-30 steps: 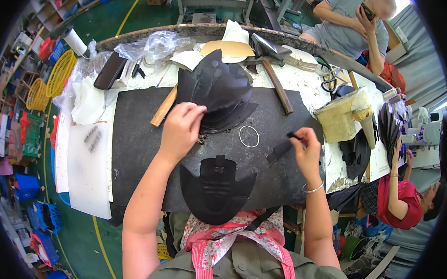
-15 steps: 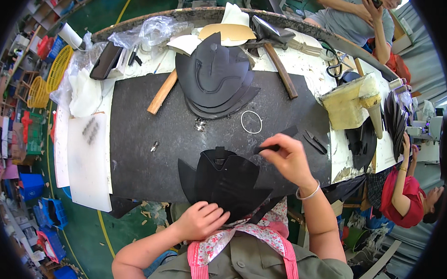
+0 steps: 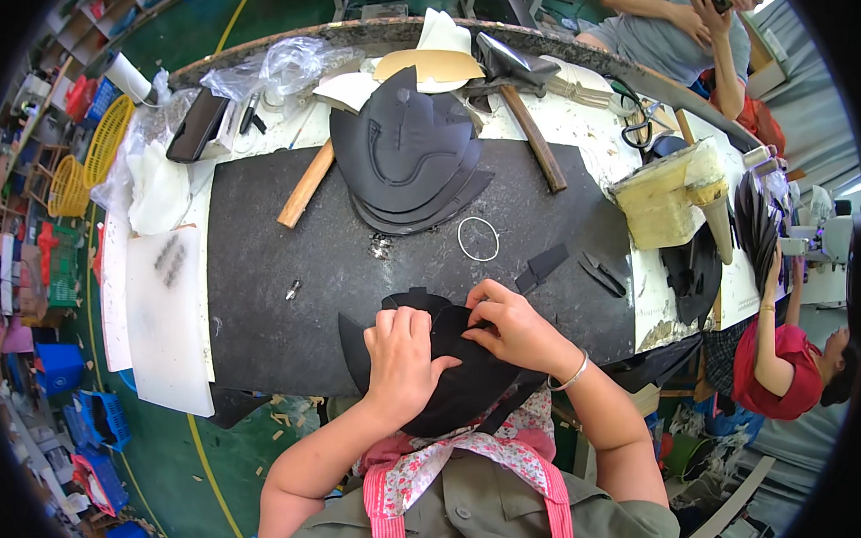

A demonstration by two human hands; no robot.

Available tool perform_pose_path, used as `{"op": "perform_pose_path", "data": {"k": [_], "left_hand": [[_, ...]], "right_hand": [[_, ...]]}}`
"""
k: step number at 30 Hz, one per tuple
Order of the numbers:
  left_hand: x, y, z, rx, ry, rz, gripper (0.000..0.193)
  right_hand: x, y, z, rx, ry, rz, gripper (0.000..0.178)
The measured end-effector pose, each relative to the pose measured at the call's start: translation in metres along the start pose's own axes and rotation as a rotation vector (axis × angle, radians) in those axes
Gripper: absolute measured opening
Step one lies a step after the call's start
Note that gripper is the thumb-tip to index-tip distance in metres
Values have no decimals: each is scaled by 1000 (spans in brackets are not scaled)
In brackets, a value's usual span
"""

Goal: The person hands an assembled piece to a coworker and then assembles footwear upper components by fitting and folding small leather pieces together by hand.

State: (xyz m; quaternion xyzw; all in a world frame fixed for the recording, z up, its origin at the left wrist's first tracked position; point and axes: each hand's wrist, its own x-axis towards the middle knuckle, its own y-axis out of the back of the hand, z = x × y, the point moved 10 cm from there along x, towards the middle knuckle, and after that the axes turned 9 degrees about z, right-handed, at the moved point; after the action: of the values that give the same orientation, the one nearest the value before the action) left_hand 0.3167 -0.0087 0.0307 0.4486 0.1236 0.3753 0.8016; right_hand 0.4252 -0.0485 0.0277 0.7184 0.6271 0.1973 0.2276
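Black leather, cut into a curved shoe-upper piece [image 3: 464,389], lies at the near edge of a dark work mat [image 3: 289,255] as a person presses it flat with both bare hands. Left hand [image 3: 404,358] rests palm down on the piece, fingers spread and lying flat rather than closed around it. Right hand [image 3: 514,329], a thin bangle at its wrist, sits just beside the left, its fingertips drawn together and pinching the piece's upper edge. Part of the piece overhangs the bench toward the person's floral apron.

Farther back on the mat sits a stack of similar black cut pieces [image 3: 411,159], with a wooden-handled hammer [image 3: 530,130] to its right and a plain wooden stick [image 3: 305,184] to its left. A small wire ring [image 3: 478,238] lies between the stack and the hands, near a loose black scrap [image 3: 542,266]. A white cutting board [image 3: 168,317] rests along the mat's left side. A yellowish glue pot [image 3: 665,197] stands at the right end of the bench. Another person in a red top [image 3: 778,362] is seated at right, and a third in grey [image 3: 671,35] is beyond the bench.
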Motion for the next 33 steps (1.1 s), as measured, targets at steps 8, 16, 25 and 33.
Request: {"op": "perform_pose_path", "data": {"k": [8,16,25,33], "left_hand": [[0,9,-2,-148,-31,130,31],[-5,17,39,-33,-334,143,15],[-1,23,56,-208,-368,118,16],[-3,4,44,-330,-297,-130,21]], "right_hand": [[-8,9,-10,62,104,105,15],[-25,12,-16,-42,175,211,19],[-37,33,-37,-118,217,412,23],[-38,41,-63,-128,322,281,19]]}}
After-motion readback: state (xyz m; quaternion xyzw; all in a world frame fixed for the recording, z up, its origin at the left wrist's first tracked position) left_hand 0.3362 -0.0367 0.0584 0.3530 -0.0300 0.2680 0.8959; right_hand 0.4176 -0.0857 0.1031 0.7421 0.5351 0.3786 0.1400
